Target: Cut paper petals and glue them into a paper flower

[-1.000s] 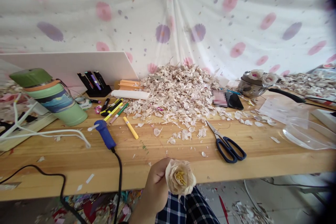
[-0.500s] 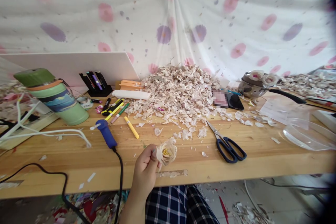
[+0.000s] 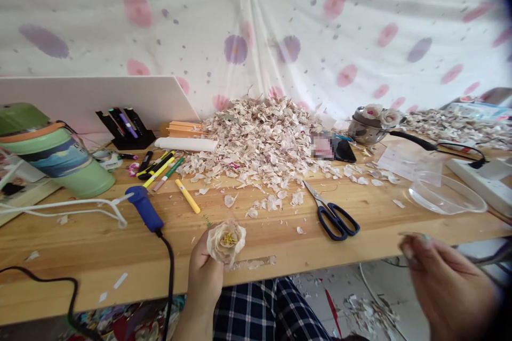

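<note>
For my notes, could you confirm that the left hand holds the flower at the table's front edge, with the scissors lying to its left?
Not quite: the head view shows the scissors right of the flower, not left. The left hand does hold it at the front edge of the table.

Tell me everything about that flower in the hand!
The flower is small and round, built of pale cream petals that look thin and papery, layered like a rose, with yellow threads in its middle. It is open and faces the camera. The left hand pinches it from below, hiding any stem, over the near edge of the wooden table.
</note>
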Demonstrator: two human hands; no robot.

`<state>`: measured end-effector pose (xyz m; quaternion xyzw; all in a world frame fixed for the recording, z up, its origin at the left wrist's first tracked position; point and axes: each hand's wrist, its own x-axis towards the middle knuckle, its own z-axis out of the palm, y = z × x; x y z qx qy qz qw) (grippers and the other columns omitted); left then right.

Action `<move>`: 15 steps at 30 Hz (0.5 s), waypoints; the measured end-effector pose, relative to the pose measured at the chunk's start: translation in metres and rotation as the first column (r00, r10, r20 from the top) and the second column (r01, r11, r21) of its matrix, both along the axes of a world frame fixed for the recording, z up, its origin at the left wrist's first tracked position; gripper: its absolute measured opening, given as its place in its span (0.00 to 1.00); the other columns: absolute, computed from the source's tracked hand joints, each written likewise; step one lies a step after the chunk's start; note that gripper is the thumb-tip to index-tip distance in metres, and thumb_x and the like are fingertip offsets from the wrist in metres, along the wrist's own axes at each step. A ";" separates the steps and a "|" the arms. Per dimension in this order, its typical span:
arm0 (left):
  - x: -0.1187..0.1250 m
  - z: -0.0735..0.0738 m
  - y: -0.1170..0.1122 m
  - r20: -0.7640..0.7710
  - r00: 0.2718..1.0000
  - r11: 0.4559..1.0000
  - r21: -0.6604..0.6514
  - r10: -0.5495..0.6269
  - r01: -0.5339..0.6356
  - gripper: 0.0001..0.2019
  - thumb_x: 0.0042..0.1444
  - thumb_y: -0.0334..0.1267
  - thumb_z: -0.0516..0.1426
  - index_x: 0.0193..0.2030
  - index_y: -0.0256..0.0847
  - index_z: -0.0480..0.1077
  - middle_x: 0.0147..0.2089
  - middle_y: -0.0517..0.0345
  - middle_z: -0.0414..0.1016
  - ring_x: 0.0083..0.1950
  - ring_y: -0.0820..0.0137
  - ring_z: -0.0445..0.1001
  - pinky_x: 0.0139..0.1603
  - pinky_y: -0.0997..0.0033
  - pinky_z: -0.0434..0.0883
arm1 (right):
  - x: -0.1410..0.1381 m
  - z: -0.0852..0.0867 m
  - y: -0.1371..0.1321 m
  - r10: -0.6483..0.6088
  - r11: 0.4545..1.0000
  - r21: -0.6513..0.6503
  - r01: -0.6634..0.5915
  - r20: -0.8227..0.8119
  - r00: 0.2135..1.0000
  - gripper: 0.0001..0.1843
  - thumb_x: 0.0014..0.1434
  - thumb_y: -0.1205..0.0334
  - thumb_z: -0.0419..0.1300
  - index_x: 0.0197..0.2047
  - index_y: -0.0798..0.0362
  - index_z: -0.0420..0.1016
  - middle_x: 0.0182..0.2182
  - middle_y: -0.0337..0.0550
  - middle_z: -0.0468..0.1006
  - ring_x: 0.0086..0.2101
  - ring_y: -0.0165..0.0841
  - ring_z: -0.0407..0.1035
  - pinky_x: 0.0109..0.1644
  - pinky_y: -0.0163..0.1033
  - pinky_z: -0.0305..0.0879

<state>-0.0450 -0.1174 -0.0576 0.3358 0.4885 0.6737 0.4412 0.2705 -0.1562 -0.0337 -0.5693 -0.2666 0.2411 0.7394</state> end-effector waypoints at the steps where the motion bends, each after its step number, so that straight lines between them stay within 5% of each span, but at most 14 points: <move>1: 0.001 0.001 0.000 -0.005 1.000 1.000 -0.001 0.001 -0.001 0.09 0.39 0.35 0.67 0.30 0.42 0.76 0.28 0.62 0.74 0.29 0.75 0.66 0.31 0.80 0.65 | -0.015 0.000 0.002 0.076 0.997 -0.013 -0.079 -0.137 0.988 0.19 0.30 0.51 0.79 0.24 0.52 0.80 0.25 0.38 0.77 0.28 0.29 0.69 0.31 0.29 0.70; 5: 0.004 0.006 -0.002 -0.021 1.000 1.000 -0.025 0.010 -0.010 0.07 0.40 0.36 0.66 0.29 0.40 0.76 0.27 0.62 0.74 0.28 0.76 0.65 0.28 0.81 0.64 | -0.080 0.010 0.009 0.495 0.846 0.083 -0.526 -0.485 0.721 0.20 0.36 0.52 0.78 0.30 0.56 0.83 0.25 0.41 0.77 0.27 0.26 0.68 0.34 0.27 0.71; 9: 0.002 0.005 -0.002 -0.004 1.000 1.000 -0.019 -0.006 0.006 0.07 0.41 0.36 0.65 0.29 0.38 0.75 0.22 0.64 0.70 0.23 0.78 0.62 0.24 0.82 0.60 | -0.116 0.016 0.013 0.619 0.705 0.171 -0.689 -0.623 0.479 0.18 0.41 0.54 0.76 0.33 0.56 0.83 0.26 0.40 0.75 0.25 0.22 0.64 0.29 0.23 0.66; 13: -0.006 0.006 -0.001 0.032 0.999 0.998 0.051 -0.036 0.034 0.09 0.39 0.36 0.66 0.22 0.38 0.69 0.16 0.67 0.64 0.19 0.79 0.58 0.20 0.81 0.57 | -0.115 0.006 0.008 0.723 0.575 0.089 -0.813 -0.520 0.455 0.14 0.48 0.50 0.72 0.32 0.52 0.83 0.25 0.38 0.74 0.24 0.21 0.62 0.30 0.24 0.63; 15: -0.010 0.010 0.000 0.049 0.998 0.996 0.080 -0.042 0.038 0.13 0.41 0.38 0.67 0.20 0.39 0.66 0.16 0.68 0.62 0.19 0.79 0.57 0.21 0.80 0.57 | -0.099 -0.003 0.002 0.850 0.391 -0.083 -0.917 -0.348 0.395 0.12 0.51 0.51 0.70 0.28 0.52 0.82 0.23 0.38 0.73 0.23 0.23 0.63 0.29 0.26 0.62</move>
